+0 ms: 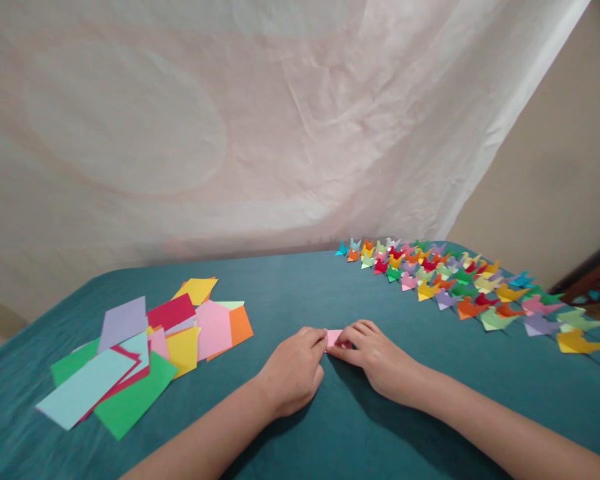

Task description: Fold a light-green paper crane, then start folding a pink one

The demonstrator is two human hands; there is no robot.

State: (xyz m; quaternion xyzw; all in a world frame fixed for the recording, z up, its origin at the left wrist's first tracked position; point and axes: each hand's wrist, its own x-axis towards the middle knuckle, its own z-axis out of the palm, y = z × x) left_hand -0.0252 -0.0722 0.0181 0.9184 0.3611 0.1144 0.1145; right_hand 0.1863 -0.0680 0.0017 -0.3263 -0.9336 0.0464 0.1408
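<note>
A small piece of pink paper (335,337) lies near the middle of the table, between my two hands. My left hand (296,368) is closed, its fingertips pressing the paper's left edge. From the other side my right hand (373,353) pinches the paper's right part between thumb and fingers. The fingers cover most of the paper, so its folds cannot be made out.
Loose sheets of coloured paper (135,397) lie in an overlapping pile at the left. Rows of small folded paper birds (495,320) stand along the right side. A teal cloth (300,287) covers the table; a pale curtain (280,133) hangs behind.
</note>
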